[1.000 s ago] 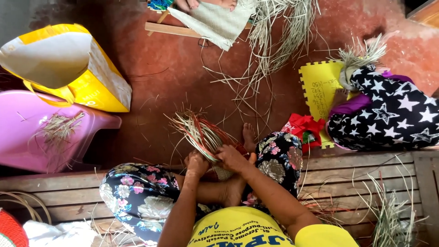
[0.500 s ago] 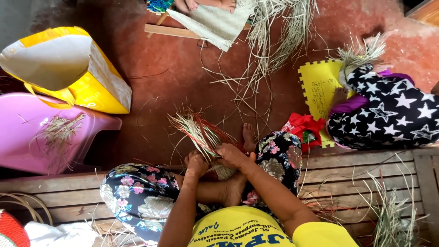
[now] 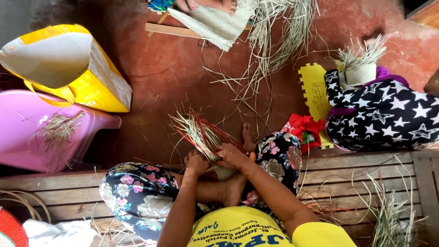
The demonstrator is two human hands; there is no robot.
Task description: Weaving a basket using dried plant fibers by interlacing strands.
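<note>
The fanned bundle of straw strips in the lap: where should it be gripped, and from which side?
Probably at the woven base, where both hands meet: left hand, right hand. The straw bundle fans out loose and springy toward the floor, so only the gathered near end looks firm. Come from the sitter's side, fingers wrapping either flank.

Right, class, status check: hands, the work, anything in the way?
Left hand and right hand both gripping the weaving. Strips fan up and left, loose ends free. Own foot close beside it; loose straw on floor beyond, clear of hands.
</note>
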